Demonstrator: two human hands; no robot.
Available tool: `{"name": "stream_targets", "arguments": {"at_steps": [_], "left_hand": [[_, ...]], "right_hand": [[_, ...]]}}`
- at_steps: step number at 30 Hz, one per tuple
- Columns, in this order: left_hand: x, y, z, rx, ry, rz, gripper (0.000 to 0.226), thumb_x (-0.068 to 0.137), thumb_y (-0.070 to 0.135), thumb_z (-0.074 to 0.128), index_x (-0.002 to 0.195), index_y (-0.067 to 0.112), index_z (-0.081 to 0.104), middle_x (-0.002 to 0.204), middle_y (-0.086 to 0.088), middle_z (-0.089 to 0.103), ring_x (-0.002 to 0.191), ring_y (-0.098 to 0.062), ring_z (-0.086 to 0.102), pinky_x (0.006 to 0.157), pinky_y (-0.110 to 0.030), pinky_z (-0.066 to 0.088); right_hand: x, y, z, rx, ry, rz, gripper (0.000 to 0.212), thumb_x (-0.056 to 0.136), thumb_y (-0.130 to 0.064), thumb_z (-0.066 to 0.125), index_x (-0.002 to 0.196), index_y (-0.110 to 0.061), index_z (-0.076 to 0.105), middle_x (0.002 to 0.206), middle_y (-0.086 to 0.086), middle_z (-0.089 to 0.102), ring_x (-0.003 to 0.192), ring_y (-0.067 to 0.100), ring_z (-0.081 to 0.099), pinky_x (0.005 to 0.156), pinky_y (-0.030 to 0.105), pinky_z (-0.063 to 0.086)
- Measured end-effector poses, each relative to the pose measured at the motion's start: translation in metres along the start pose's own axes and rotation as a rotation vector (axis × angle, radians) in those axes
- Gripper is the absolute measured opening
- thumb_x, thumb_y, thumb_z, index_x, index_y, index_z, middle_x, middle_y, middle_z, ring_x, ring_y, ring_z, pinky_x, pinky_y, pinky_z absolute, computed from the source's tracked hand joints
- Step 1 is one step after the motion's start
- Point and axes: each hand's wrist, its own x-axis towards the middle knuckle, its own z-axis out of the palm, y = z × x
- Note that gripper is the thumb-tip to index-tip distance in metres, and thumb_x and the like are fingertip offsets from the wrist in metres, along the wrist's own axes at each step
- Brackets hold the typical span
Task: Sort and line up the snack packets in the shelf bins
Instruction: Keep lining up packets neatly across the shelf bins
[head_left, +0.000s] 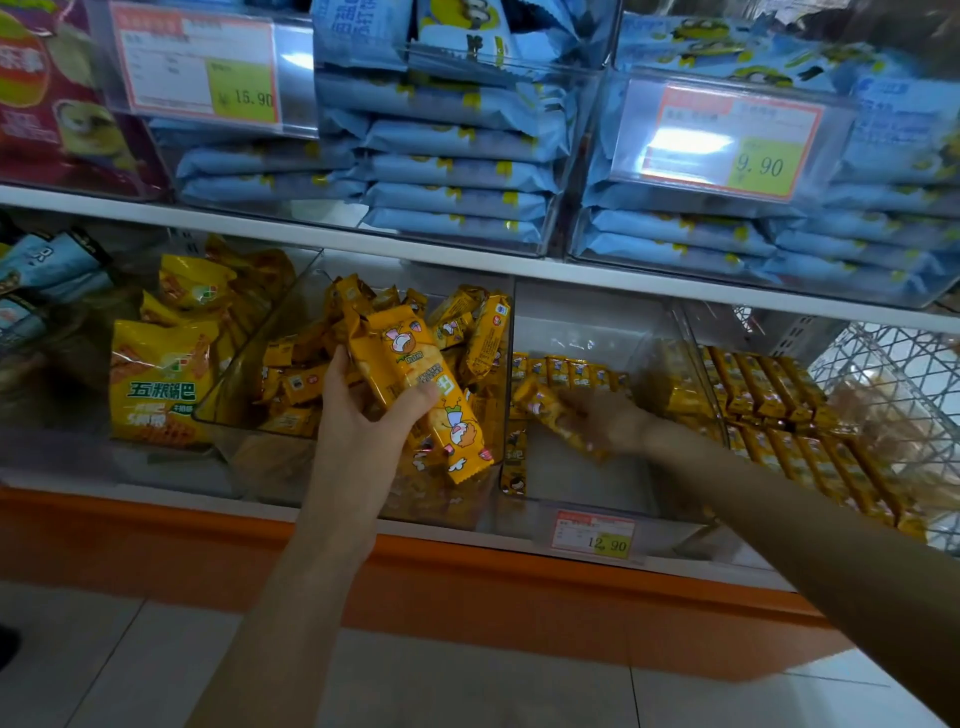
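Observation:
My left hand (363, 415) grips a bunch of yellow cartoon snack packets (415, 374) above the left clear bin (249, 364), where several more of the same packets lie jumbled. My right hand (602, 415), blurred, reaches into the middle clear bin (587, 322) and holds one yellow packet (545, 405) low over its floor. A short row of packets (571, 370) stands along that bin's back. The right bin (779, 395) holds neat rows of the same yellow packets.
Larger yellow snack bags (161, 384) stand left of the bins. Blue packets (457, 171) fill clear bins on the upper shelf. A price tag (592, 535) reading 12.90 hangs on the lower shelf's front. A white wire basket (893, 374) sits at far right.

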Motion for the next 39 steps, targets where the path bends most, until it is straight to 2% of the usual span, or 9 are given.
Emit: {"name": "stream_targets", "arguments": {"at_steps": [6, 10, 14, 17, 19, 23, 29, 33, 39], "left_hand": [[0.000, 0.001, -0.001, 0.008, -0.004, 0.000, 0.102, 0.051, 0.039, 0.076, 0.143, 0.030, 0.033, 0.125, 0.003, 0.058, 0.112, -0.020, 0.058, 0.096, -0.050, 0.047], [0.001, 0.000, -0.002, -0.001, -0.006, -0.012, 0.105, 0.050, 0.037, 0.082, 0.143, 0.029, 0.033, 0.124, 0.003, 0.059, 0.111, -0.019, 0.059, 0.096, -0.049, 0.048], [0.001, -0.002, -0.003, -0.014, -0.011, -0.023, 0.107, 0.051, 0.033, 0.085, 0.143, 0.031, 0.033, 0.124, 0.003, 0.059, 0.112, -0.018, 0.058, 0.096, -0.049, 0.048], [0.001, -0.002, -0.003, -0.002, -0.018, -0.013, 0.106, 0.051, 0.033, 0.085, 0.143, 0.030, 0.032, 0.124, 0.004, 0.058, 0.111, -0.018, 0.059, 0.096, -0.050, 0.048], [0.001, -0.002, -0.002, 0.003, -0.024, -0.006, 0.106, 0.051, 0.035, 0.084, 0.144, 0.030, 0.032, 0.126, 0.003, 0.058, 0.112, -0.019, 0.058, 0.097, -0.050, 0.047], [0.000, -0.001, 0.000, 0.000, -0.020, 0.002, 0.100, 0.054, 0.035, 0.077, 0.143, 0.031, 0.032, 0.123, 0.003, 0.059, 0.111, -0.018, 0.059, 0.096, -0.049, 0.048], [0.000, -0.002, 0.002, 0.014, -0.009, 0.006, 0.090, 0.066, 0.029, 0.074, 0.144, 0.030, 0.030, 0.126, 0.003, 0.057, 0.111, -0.018, 0.058, 0.097, -0.049, 0.047], [-0.001, -0.002, 0.003, 0.017, 0.000, 0.011, 0.090, 0.067, 0.027, 0.075, 0.145, 0.030, 0.030, 0.126, 0.002, 0.057, 0.112, -0.020, 0.058, 0.097, -0.050, 0.047], [-0.001, -0.001, 0.004, 0.016, 0.008, 0.002, 0.090, 0.068, 0.025, 0.075, 0.145, 0.030, 0.029, 0.126, 0.003, 0.057, 0.112, -0.019, 0.058, 0.097, -0.049, 0.047]], "right_hand": [[-0.006, 0.005, -0.007, -0.605, -0.214, -0.269, 0.039, 0.098, -0.018, 0.044, 0.135, -0.030, 0.048, 0.137, 0.008, 0.042, 0.133, 0.029, 0.031, 0.103, 0.039, 0.035], [-0.004, 0.000, 0.018, -0.302, -0.093, -0.368, 0.038, 0.094, -0.005, 0.049, 0.128, -0.018, 0.057, 0.139, 0.004, 0.042, 0.134, 0.021, 0.033, 0.110, 0.033, 0.029], [0.001, 0.005, 0.036, -0.012, 0.213, -0.047, 0.054, 0.089, -0.016, 0.062, 0.136, -0.006, 0.037, 0.136, 0.014, 0.039, 0.122, 0.031, 0.048, 0.097, 0.037, 0.044], [0.005, 0.003, 0.040, 0.416, 0.045, 0.226, 0.045, 0.088, -0.022, 0.064, 0.122, 0.000, 0.043, 0.124, 0.019, 0.055, 0.109, 0.032, 0.059, 0.080, 0.038, 0.054], [0.005, 0.001, 0.041, 0.555, -0.030, 0.236, 0.027, 0.087, -0.009, 0.064, 0.110, 0.001, 0.054, 0.119, 0.021, 0.060, 0.106, 0.032, 0.061, 0.086, 0.043, 0.054], [0.004, 0.002, 0.040, 0.573, -0.006, 0.143, 0.049, 0.082, -0.004, 0.069, 0.126, -0.006, 0.050, 0.122, 0.017, 0.059, 0.112, 0.032, 0.058, 0.092, 0.048, 0.050], [-0.007, 0.004, 0.035, 0.684, -0.221, 0.158, 0.064, 0.086, 0.001, 0.062, 0.141, -0.016, 0.033, 0.127, 0.021, 0.055, 0.099, 0.034, 0.063, 0.065, 0.032, 0.056], [0.000, -0.003, 0.041, 0.651, -0.178, 0.148, 0.066, 0.083, 0.003, 0.065, 0.140, -0.015, 0.034, 0.127, 0.022, 0.054, 0.102, 0.035, 0.063, 0.080, 0.040, 0.056], [0.002, -0.009, 0.041, 0.536, -0.248, 0.089, 0.077, 0.075, -0.021, 0.078, 0.137, -0.017, 0.032, 0.132, 0.008, 0.050, 0.099, 0.022, 0.063, 0.071, 0.031, 0.058]]}}
